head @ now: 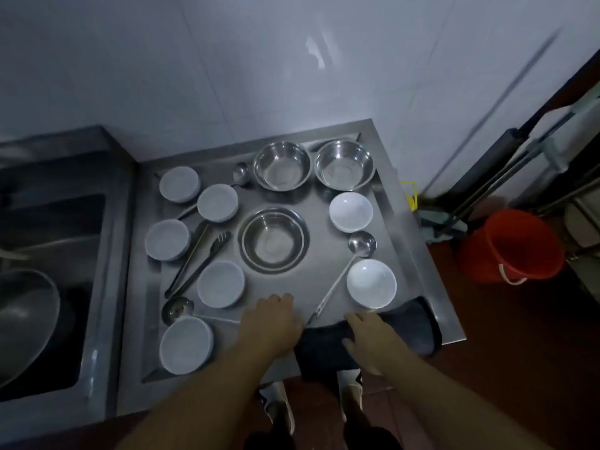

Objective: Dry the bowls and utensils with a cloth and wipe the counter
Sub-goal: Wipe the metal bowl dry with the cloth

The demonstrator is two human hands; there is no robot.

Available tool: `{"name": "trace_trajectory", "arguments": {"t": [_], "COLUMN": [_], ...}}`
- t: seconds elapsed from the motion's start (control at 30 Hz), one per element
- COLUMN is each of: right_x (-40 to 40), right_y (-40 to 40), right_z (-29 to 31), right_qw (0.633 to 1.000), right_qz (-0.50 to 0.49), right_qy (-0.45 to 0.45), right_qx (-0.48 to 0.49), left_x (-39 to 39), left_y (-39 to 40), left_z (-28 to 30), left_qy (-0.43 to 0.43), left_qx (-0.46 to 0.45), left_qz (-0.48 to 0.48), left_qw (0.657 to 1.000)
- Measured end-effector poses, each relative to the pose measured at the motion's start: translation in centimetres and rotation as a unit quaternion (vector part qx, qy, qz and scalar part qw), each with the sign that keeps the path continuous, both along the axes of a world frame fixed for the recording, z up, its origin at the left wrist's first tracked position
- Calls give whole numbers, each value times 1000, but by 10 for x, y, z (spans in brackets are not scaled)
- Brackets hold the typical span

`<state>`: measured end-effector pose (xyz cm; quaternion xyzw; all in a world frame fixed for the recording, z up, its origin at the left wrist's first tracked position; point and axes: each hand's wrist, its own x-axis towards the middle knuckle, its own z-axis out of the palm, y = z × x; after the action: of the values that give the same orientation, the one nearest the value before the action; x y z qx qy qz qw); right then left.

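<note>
Bench (324,280) steel, loaded with bowls and utensils ahead of both hands, spread singly, probably so each can be picked and dried. Dark cloth (406,323) lies at the near edge under the right hand (367,336), fingers flat on it, likely about to gather it. Left hand (271,323) rests on bare bench just beside the ladle (344,274) handle; grip unclear.

Showing two bare forearms with no sleeves, left hand (271,321) and right hand (367,336) wearing no gloves or rings, wearing dark trousers at 6 o'clock, wearing pale sneakers (352,389) with black markings, everything blurring slightly in dim light
</note>
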<state>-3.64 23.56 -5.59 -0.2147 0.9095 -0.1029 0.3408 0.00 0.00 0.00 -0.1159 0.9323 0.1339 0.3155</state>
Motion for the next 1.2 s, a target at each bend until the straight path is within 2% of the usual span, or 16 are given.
{"name": "trace_trajectory", "arguments": {"t": [0.13,0.27,0.53,0.63,0.77,0.9,1.0,1.1,1.2], "right_x": [-1,-2,0,-7,-13,-23,-31,-42,-58], "right_y": [18,28,38,42,57,79,92,96,96], "right_z": [-24,-43,-47,-41,-30,-4,23,52,76], "right_qw": [997,988,975,975,988,991,974,951,905], "right_qz": [57,122,127,153,141,29,-39,-115,-219], "right_qy": [-9,52,146,113,53,-99,-157,-157,-169], "right_qx": [49,80,108,115,16,-87,-160,-241,-325], "left_x": [14,27,39,35,22,5,-7,-22,-44], "left_y": [11,17,25,33,43,49,53,56,54], "left_z": [-23,-39,-44,-37,-24,-8,2,9,13], "left_qy": [-18,-11,-29,-34,-16,7,15,24,28], "left_qx": [1,13,48,45,44,51,50,48,53], "left_qz": [-1,15,40,40,46,53,56,59,57], "left_qw": [1000,1000,998,998,998,997,997,997,997]}}
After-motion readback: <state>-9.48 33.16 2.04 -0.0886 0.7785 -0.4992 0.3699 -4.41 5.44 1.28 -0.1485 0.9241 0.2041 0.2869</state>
